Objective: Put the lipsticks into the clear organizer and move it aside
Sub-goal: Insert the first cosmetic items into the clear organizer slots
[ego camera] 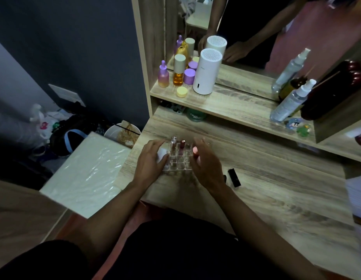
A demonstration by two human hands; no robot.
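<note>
A clear organizer (176, 161) with a grid of square slots stands on the wooden desk, near its left edge. Two lipsticks stand in its back row: a silver-capped one (173, 140) and a dark red one (182, 144). My left hand (150, 160) rests against the organizer's left side, with a white object under its fingers. My right hand (206, 165) is at the organizer's right side and holds a pink lipstick (195, 152) upright over the right slots. A black lipstick (234, 177) lies on the desk just right of my right hand.
On the shelf above stand purple and amber bottles (178, 72), a white cylinder device (207, 72), spray bottles (290, 102) and a mirror. A white wrapped box (88, 172) sits left of the desk. A stack of white paper (357, 197) lies at the right edge.
</note>
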